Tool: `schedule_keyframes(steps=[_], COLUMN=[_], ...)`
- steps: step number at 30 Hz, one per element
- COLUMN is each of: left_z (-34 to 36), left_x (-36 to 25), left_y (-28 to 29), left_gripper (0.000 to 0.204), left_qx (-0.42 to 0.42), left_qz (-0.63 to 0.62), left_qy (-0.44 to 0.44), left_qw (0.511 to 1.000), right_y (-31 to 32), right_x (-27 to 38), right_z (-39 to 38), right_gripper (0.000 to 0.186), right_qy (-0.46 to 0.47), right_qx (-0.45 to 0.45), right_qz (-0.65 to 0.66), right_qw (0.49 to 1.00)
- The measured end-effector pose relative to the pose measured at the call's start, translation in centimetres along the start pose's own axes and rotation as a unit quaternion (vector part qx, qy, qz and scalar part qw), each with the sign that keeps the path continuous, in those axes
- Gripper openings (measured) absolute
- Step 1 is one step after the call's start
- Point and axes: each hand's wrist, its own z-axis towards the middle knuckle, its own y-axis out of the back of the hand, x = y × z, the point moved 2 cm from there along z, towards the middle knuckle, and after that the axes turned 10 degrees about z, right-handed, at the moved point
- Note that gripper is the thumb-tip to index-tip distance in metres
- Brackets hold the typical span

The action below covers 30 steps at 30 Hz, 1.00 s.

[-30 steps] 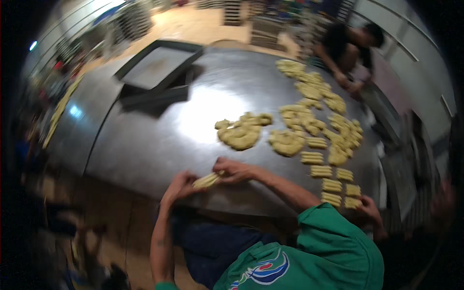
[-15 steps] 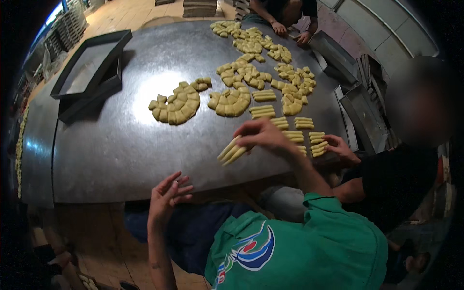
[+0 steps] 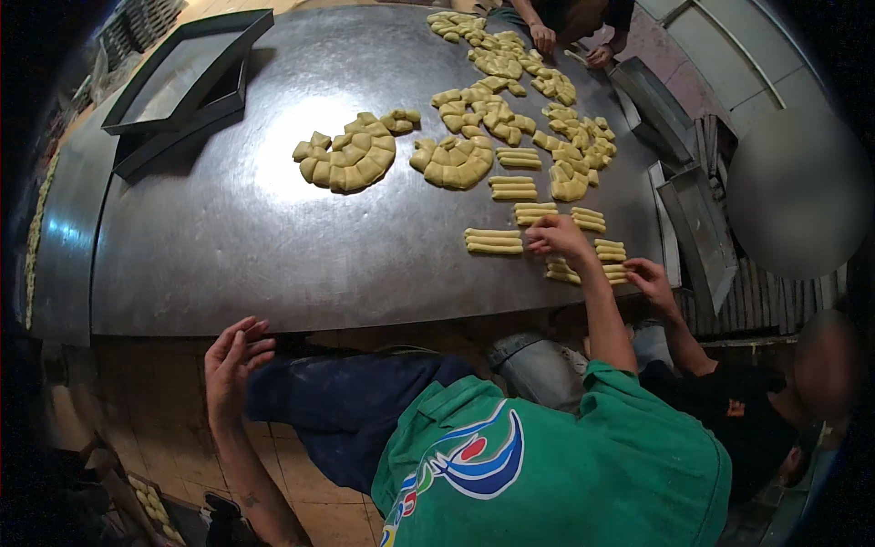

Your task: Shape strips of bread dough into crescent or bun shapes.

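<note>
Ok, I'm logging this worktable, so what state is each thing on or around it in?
Leftmost dough strips: flat, side by side
Other dough strips: laid in bundles
Dough pieces: cut, clustered
Left hand: open, holding nothing
Right hand: curled, beside leftmost dough strips; contact unclear
Nearer co-worker's hand: at other dough strips
Lower tray: partly covered
Upper tray: resting on lower tray
Right-side trays: tilted

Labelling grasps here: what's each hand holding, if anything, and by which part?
Left hand: open, nothing held. Right hand: no held piece visible; it's beside the right end of a dough-strip bundle on the table, contact unclear.
</note>
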Motion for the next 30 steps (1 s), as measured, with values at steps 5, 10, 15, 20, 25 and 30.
schedule_keyframes(steps=[5, 10, 15, 20, 25, 30], left_z=[-2.5, -0.7, 1.7, 5.7, 8.9, 10.3], left_x=[1.4, 3.1, 4.6, 5.2, 7.2, 8.4], left_y=[6.4, 8.1, 10.5, 15.2, 20.1, 21.2], left_gripper=[0.035, 0.031, 0.063, 0.086, 0.094, 0.102], left_qx=[-0.122, -0.314, -0.492, -0.467, -0.471, -0.512], left_qz=[0.003, -0.025, 0.041, 0.023, -0.091, -0.074], left_qy=[0.007, 0.001, 0.056, 0.117, 0.058, 0.087], left_qw=[0.992, 0.949, 0.868, 0.876, 0.876, 0.851], right_y=[-3.9, -10.6, -13.7, -18.0, -17.5, -17.1], right_x=[1.9, 3.7, 1.7, 1.3, -0.3, -0.7], right_z=[-0.2, -1.4, -1.4, -6.1, -4.8, -4.1], right_gripper=[0.019, 0.028, 0.048, 0.09, 0.098, 0.101], right_qy=[0.21, 0.481, 0.558, 0.527, 0.533, 0.547], right_qx=[-0.041, -0.053, -0.012, 0.305, 0.331, 0.315], right_qz=[-0.06, -0.31, -0.336, -0.45, -0.498, -0.506], right_qw=[0.975, 0.819, 0.758, 0.653, 0.598, 0.588])
